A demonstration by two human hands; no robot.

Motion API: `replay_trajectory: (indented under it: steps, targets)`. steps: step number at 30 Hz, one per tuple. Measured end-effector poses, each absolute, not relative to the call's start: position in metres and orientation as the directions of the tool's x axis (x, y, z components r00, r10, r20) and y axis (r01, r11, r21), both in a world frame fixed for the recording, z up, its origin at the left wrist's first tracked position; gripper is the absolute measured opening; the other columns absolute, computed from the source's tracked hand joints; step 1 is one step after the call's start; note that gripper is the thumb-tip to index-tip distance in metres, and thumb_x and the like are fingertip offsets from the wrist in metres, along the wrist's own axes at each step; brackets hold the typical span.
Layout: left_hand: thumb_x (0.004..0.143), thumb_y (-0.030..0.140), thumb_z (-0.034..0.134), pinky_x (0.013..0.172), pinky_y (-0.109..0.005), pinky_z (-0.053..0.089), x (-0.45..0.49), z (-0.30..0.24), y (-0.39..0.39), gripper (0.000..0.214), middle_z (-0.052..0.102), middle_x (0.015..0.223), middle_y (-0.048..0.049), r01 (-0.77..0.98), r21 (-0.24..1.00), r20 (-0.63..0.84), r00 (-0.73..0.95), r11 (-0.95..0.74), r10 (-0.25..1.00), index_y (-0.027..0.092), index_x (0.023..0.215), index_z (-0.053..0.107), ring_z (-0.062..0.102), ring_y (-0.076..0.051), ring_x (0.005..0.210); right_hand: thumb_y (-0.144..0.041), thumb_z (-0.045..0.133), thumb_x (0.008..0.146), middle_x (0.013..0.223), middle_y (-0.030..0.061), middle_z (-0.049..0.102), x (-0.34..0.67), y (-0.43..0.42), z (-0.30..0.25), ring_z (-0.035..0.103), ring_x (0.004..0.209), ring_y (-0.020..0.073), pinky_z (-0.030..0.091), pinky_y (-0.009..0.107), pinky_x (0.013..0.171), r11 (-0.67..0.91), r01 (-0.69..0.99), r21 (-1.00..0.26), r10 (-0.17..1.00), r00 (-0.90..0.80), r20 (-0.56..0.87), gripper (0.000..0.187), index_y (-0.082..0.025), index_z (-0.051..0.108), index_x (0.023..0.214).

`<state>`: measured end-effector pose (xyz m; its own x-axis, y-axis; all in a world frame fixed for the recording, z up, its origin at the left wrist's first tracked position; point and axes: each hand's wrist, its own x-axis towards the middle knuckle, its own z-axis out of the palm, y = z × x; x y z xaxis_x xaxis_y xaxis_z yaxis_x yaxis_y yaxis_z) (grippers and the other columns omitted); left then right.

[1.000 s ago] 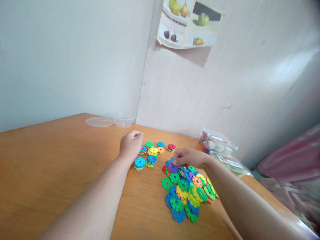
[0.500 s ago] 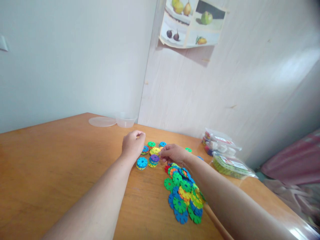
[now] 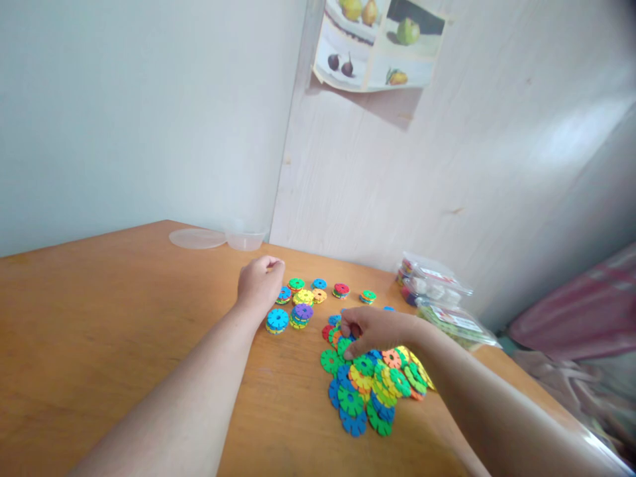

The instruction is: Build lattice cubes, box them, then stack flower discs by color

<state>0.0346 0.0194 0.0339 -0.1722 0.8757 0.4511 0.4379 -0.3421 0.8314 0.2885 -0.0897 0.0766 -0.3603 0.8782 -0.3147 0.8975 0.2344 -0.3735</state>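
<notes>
My left hand (image 3: pixel 260 281) is closed beside the left end of the stacks, its fingertips turned away, so whatever they hold, if anything, is hidden. Close to it are a blue-topped stack (image 3: pixel 277 320) of notched plastic discs, a purple-topped stack (image 3: pixel 302 314) and a yellow-topped stack (image 3: pixel 303 297). Over the loose pile of discs (image 3: pixel 362 384) hovers my right hand (image 3: pixel 380 329), thumb and forefinger apart, nothing visible between them. Its thumb is near a green disc (image 3: pixel 342 349); I cannot tell whether they touch.
Behind stand a red-topped stack (image 3: pixel 341 289) and a green-topped stack (image 3: pixel 368 296). Clear plastic packs (image 3: pixel 442 285) lie at the right of the wooden table (image 3: pixel 124 318). A clear tub (image 3: pixel 246 240) and its lid (image 3: pixel 197 238) rest near the wall.
My right hand has moved from the stacks, right and toward me, to above the loose pile, and its fingers have spread apart. My left hand has stayed closed by the stacks.
</notes>
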Motion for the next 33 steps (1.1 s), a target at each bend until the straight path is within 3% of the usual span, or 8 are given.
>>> replay_trajectory:
  steps: [6, 12, 15, 20, 24, 28, 33]
  targets:
    - [0.08, 0.045, 0.053, 0.078, -0.031, 0.048, 0.034, 0.034, 0.02, 0.032, 0.076, 0.09, -0.0053, 0.446, 0.83, 0.448, -0.178, -0.334, 0.876, 0.021, 0.087, 0.074, 0.068, -0.023, 0.086, -0.034, 0.078, 0.068, 0.07, -0.0045, 0.055, 0.288, -0.089, 0.071, 0.048, 0.065, 0.0102, 0.034, 0.021, 0.055, 0.193, 0.885, -0.423, 0.889, -0.34, -0.306, 0.029, -0.019, 0.057, 0.08]
    - [0.081, 0.044, 0.053, 0.079, -0.031, 0.048, 0.034, 0.037, 0.018, 0.032, 0.076, 0.091, -0.0056, 0.442, 0.834, 0.443, -0.18, -0.33, 0.878, 0.021, 0.086, 0.073, 0.068, -0.023, 0.086, -0.032, 0.074, 0.071, 0.062, -0.0064, 0.049, 0.298, -0.077, 0.07, 0.042, 0.057, 0.008, 0.031, 0.021, 0.052, 0.088, 0.691, -0.718, 0.89, -0.379, -0.255, 0.024, -0.018, 0.054, 0.071]
    - [0.081, 0.044, 0.053, 0.08, -0.032, 0.048, 0.034, 0.037, 0.017, 0.031, 0.076, 0.09, -0.0058, 0.446, 0.836, 0.438, -0.188, -0.321, 0.879, 0.021, 0.085, 0.073, 0.068, -0.023, 0.087, -0.037, 0.075, 0.07, 0.06, -0.0064, 0.051, 0.295, -0.067, 0.068, 0.042, 0.053, 0.0073, 0.028, 0.021, 0.048, -0.01, 0.556, -0.831, 0.924, -0.313, -0.22, 0.028, -0.018, 0.056, 0.073]
    - [0.08, 0.044, 0.053, 0.08, -0.032, 0.048, 0.034, 0.037, 0.017, 0.031, 0.076, 0.089, -0.0054, 0.439, 0.836, 0.444, -0.19, -0.329, 0.876, 0.021, 0.085, 0.073, 0.068, -0.024, 0.088, -0.032, 0.074, 0.067, 0.053, -0.0054, 0.053, 0.282, -0.051, 0.066, 0.042, 0.047, 0.0068, 0.025, 0.02, 0.043, -0.109, 0.599, -0.793, 0.961, -0.141, -0.239, 0.023, -0.017, 0.058, 0.068]
    - [0.081, 0.044, 0.053, 0.08, -0.032, 0.048, 0.033, 0.036, 0.018, 0.031, 0.076, 0.09, -0.0055, 0.433, 0.838, 0.445, -0.187, -0.333, 0.876, 0.021, 0.085, 0.073, 0.068, -0.023, 0.088, -0.025, 0.073, 0.066, 0.053, -0.005, 0.054, 0.275, -0.043, 0.066, 0.048, 0.05, 0.0078, 0.027, 0.019, 0.042, -0.102, 0.692, -0.715, 0.953, -0.138, -0.269, 0.016, -0.017, 0.059, 0.065]
    - [0.081, 0.043, 0.053, 0.082, -0.032, 0.048, 0.034, 0.037, 0.018, 0.03, 0.076, 0.092, -0.0061, 0.431, 0.839, 0.442, -0.188, -0.331, 0.877, 0.022, 0.085, 0.074, 0.068, -0.024, 0.09, -0.026, 0.074, 0.07, 0.048, -0.0061, 0.05, 0.266, -0.034, 0.062, 0.042, 0.043, 0.0067, 0.025, 0.019, 0.039, -0.113, 0.534, -0.838, 0.981, -0.072, -0.178, 0.02, -0.018, 0.057, 0.066]
    - [0.081, 0.043, 0.053, 0.081, -0.032, 0.048, 0.034, 0.038, 0.017, 0.03, 0.076, 0.089, -0.0056, 0.44, 0.838, 0.439, -0.195, -0.322, 0.877, 0.022, 0.085, 0.074, 0.068, -0.024, 0.089, -0.025, 0.072, 0.077, 0.047, -0.0022, 0.055, 0.253, -0.015, 0.051, 0.05, 0.043, 0.0089, 0.039, 0.019, 0.041, -0.177, 0.365, -0.914, 0.979, 0.157, -0.128, 0.024, -0.018, 0.052, 0.065]
